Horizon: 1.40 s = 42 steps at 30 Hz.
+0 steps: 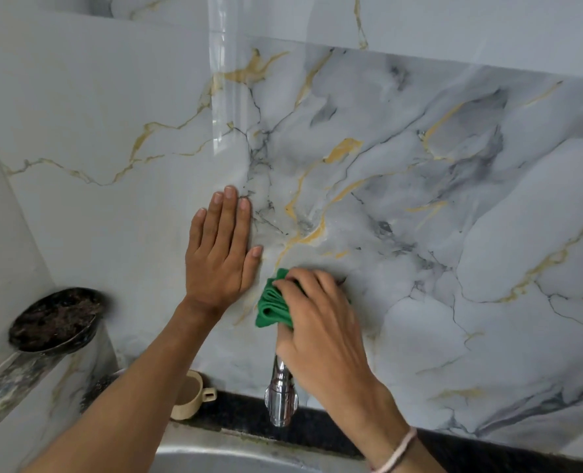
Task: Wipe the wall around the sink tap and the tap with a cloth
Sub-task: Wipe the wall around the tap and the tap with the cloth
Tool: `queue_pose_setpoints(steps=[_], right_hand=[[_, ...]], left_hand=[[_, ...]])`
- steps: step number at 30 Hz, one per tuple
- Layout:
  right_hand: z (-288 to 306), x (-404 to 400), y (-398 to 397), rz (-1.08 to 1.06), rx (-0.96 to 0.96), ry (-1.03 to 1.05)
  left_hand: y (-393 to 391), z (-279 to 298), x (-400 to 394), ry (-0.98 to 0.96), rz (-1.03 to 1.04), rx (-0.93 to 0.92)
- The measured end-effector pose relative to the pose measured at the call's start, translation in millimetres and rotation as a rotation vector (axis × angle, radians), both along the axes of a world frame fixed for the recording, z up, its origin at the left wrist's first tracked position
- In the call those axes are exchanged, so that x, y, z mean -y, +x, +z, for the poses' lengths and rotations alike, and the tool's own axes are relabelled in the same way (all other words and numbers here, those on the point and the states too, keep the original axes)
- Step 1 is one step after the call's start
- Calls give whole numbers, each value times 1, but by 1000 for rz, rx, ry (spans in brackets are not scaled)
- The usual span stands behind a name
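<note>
The right hand (321,322) clamps a bunched green cloth (272,303) against the marbled wall (419,199) above the chrome tap (281,394); at ten o'clock, the left hand (220,247) lies flat, fingers spread.

No readable text, label, brand, number or sign found in view. Marble-pattern wall tiles (402,172): veining only, nothing printed. Chrome tap (281,394): no marking made out. Green cloth (272,303): no tag or lettering seen. Beige cup (191,397): plain.
</note>
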State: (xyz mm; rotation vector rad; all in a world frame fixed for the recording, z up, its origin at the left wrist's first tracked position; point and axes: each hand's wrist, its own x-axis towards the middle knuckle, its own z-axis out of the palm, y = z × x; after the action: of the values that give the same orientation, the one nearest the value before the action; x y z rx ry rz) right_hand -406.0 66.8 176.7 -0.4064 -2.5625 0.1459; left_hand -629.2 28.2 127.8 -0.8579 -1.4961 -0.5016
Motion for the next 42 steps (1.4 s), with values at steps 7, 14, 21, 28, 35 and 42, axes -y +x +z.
queue_pose_setpoints(steps=[7,14,21,28,35,42], right_hand=[[28,20,-25,45,438,151],[14,14,7,47,77,-320],[-12,34,-18,-257,46,-102],[-48,56,6,-218,-45,18],[-98,58,42,113,-361,23],[-115,32,78,-141,-770,-1944]], left_hand=[[-2,4,4,-11,9,-36],[-3,1,2,8,8,-62],[-2,1,2,18,1,-56],[-1,2,2,21,4,-45],[0,2,3,14,-14,-28],[-4,0,2,16,-16,-19]])
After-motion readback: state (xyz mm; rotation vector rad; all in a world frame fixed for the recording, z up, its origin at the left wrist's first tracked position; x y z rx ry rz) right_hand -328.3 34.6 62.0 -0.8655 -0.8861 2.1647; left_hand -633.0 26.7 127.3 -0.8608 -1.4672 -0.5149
